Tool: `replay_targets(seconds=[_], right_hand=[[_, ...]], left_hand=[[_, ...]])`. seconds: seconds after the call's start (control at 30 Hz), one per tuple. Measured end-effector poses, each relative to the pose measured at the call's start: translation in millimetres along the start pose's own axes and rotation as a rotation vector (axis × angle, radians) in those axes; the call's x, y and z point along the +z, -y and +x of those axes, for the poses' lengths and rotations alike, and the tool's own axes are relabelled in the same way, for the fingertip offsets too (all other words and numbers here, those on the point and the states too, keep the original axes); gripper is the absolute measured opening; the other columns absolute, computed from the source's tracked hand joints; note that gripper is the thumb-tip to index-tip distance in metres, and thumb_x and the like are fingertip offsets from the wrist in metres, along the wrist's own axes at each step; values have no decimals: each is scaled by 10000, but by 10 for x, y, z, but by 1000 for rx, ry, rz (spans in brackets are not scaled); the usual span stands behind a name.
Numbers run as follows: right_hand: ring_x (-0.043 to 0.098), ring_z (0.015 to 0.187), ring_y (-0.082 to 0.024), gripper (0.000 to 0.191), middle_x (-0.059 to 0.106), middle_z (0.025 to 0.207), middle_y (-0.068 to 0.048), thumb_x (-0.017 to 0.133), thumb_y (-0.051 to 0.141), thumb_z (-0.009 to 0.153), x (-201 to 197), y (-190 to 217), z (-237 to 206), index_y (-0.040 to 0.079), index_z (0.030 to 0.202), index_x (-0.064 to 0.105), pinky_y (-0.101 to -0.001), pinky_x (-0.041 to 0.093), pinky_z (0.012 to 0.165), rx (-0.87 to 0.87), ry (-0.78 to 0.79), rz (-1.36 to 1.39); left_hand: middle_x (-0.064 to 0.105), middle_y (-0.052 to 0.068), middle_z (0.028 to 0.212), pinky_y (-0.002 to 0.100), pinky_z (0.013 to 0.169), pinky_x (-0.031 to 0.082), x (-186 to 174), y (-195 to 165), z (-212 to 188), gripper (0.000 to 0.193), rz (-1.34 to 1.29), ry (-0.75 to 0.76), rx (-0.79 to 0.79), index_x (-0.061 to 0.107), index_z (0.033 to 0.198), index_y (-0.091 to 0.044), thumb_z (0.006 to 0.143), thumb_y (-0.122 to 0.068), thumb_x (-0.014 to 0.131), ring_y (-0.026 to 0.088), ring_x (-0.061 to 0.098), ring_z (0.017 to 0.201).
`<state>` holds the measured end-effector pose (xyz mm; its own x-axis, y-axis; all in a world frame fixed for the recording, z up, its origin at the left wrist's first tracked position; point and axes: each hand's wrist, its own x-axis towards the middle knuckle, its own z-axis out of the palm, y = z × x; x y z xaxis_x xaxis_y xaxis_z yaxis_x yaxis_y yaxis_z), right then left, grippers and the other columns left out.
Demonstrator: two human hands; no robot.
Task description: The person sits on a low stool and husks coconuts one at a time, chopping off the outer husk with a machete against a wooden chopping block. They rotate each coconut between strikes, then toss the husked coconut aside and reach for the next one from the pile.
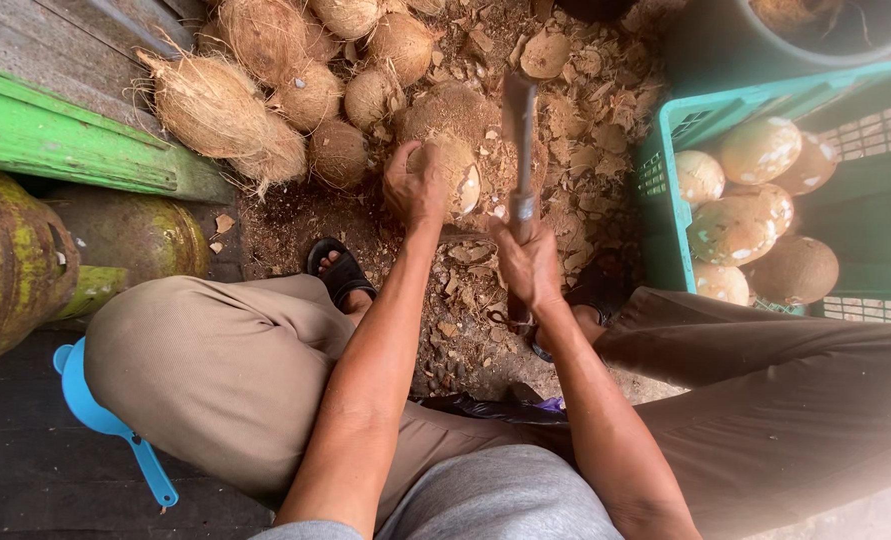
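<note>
Both hands work low between the person's knees, over ground littered with husk chips. The left hand lies cupped over the top of a partly peeled coconut, fingers curled down its near side and pressing it against the ground. The right hand is wrapped tight in a fist around the handle of a cleaver, whose blade stands nearly upright just to the right of the coconut, its flat side blurred. So the coconut sits under the left hand and just left of the blade, ahead of the right hand; whether the blade touches it cannot be told.

Beyond the coconut lies a heap of unhusked brown coconuts with loose fibres. To the right stands a teal plastic crate holding several peeled pale coconuts. Shell shavings cover the earth around the blade. A sandalled foot rests just below and left of the left hand. At far left lie a worn green gas cylinder, a green painted plank and, under the left knee, a blue plastic scoop.
</note>
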<state>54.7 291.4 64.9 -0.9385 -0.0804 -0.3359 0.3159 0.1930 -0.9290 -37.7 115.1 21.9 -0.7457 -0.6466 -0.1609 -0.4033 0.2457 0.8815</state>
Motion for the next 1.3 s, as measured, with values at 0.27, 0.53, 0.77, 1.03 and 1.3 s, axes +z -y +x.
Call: replay_targets(seconds=[0.27, 0.53, 0.77, 1.03, 1.3], right_hand=[[478, 392, -72, 277, 543, 583, -14, 645, 285, 992, -20, 78, -81, 94, 796, 605, -268, 445, 326, -145, -3, 67], [426, 360, -104, 200, 527, 539, -18, 627, 341, 980, 75, -336, 60, 170, 877, 613, -323, 417, 316, 370, 127, -320], [438, 422, -124, 537, 552, 592, -40, 651, 471, 1032, -41, -475, 83, -12, 798, 637, -325, 391, 369, 368, 146, -429], [476, 408, -116, 347, 539, 583, -12, 596, 466, 973, -24, 67, -40, 121, 962, 630, -331, 474, 370, 146, 56, -266], [461, 406, -101, 388, 536, 583, -5, 626, 426, 989, 99, -31, -90, 92, 795, 589, -296, 410, 344, 81, 75, -159]], left_hand=[[720, 78, 1095, 441, 938, 585, 56, 192, 26, 231, -14, 16, 133, 718, 992, -150, 892, -338, 628, 221, 707, 1003], [723, 81, 1051, 401, 834, 583, -81, 49, -17, 355, -323, 14, 49, 732, 979, -100, 901, -446, 710, 190, 706, 942], [624, 38, 917, 354, 611, 443, -344, -434, 70, 480, -186, 107, -474, 652, 1125, -183, 825, -550, 726, 153, 535, 676], [645, 123, 1049, 459, 837, 540, -288, -365, 170, 484, -245, 84, -458, 642, 1075, -101, 653, -249, 827, 211, 615, 895], [635, 101, 1122, 499, 903, 492, -86, 93, 154, 441, -295, 80, -82, 643, 1034, -150, 736, -446, 775, 276, 596, 1058]])
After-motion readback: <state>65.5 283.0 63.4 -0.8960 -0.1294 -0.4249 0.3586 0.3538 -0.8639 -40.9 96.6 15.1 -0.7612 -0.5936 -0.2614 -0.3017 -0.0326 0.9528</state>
